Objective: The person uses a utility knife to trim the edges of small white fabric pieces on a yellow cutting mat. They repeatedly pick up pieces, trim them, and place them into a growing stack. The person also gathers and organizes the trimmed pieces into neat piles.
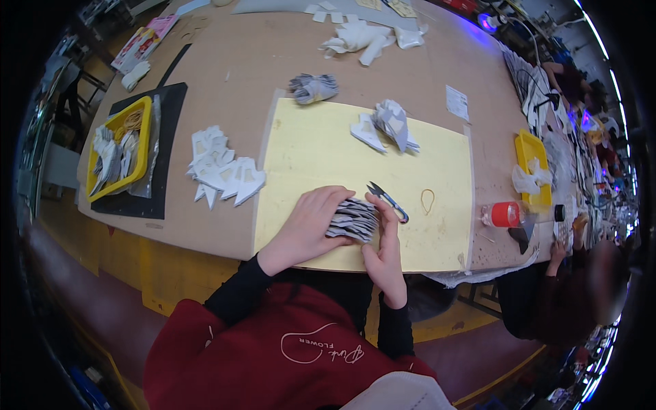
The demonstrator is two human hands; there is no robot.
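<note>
Between my two hands is a stack of grey and white cut pieces (353, 220), its layered edges facing up. My left hand (309, 222) wraps the stack's left side. At its right side, the fingers and thumb of my right hand (387, 249) press against it. Thread snips (388, 202) with a blue handle lie just beyond my right fingers on the yellow sheet (301, 143). A rubber band (428, 201) rests to the right of the snips. Farther off lie a bundle of grey-white pieces (391, 121) and a rolled grey bundle (313, 88).
Loose white cut pieces (225, 171) spread left of the sheet. A yellow basket (145, 150) with pieces and rubber bands sits farther left on a black board (174, 137). At right are a red-labelled bottle (504, 214), another yellow basket (525, 147) and a seated person (581, 294).
</note>
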